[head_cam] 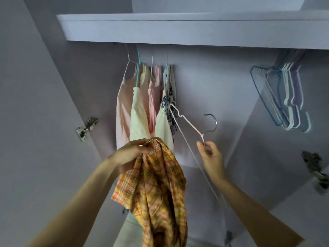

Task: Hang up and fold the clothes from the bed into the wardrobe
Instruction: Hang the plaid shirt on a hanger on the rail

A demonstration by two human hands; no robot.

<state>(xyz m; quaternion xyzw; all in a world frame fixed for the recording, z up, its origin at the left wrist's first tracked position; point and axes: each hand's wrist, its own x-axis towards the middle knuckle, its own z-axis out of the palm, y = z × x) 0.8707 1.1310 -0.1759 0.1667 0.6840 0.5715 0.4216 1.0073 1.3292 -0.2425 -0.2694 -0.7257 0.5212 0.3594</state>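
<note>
Two hands are raised in front of the open wardrobe (pixel 213 82). The left hand (pixel 132 151) grips the top of a plaid shirt (pixel 160 189) with curled fingers, and the shirt (orange and yellow checks) hangs down bunched below this hand, in front of the wardrobe and low in the middle. The right hand (pixel 211 155) pinches a white hanger (pixel 187 122) at its neck, just under the metal hook; the hanger is tilted, with one shoulder pointing up and left and its long bar going down past the wrist. The hanger does not touch the shirt.

Inside the wardrobe, under the shelf (pixel 178 31), four garments (pixel 142 107) hang side by side on the left part: two pink ones, a cream one and a white one with blue pattern. On the right part of the wardrobe, a bunch of empty hangers (pixel 283 100) hangs close together, well apart from the garments. Metal hinges (pixel 87 128) sit on the wardrobe's left and right sides.
</note>
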